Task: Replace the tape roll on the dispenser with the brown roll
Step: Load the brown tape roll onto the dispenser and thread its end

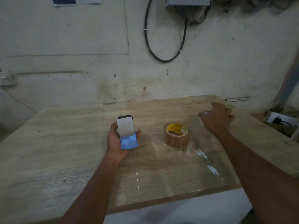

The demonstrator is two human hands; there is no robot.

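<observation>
My left hand [115, 143] grips a blue tape dispenser [129, 142] near the middle of the wooden table [64, 151]. A pale roll [125, 127] sits on the dispenser, with a black part at its far end. The brown roll [176, 136], with a yellow label inside its core, lies flat on the table to the right of the dispenser. My right hand [217, 119] hovers beyond and to the right of the brown roll, fingers loosely spread, holding nothing and apart from the roll.
A stained wall stands behind the table, with a looped black cable [161, 46] hanging from a box. White smears [212, 169] mark the table's right front. Cluttered items and a white box [281, 120] lie off the table's right edge.
</observation>
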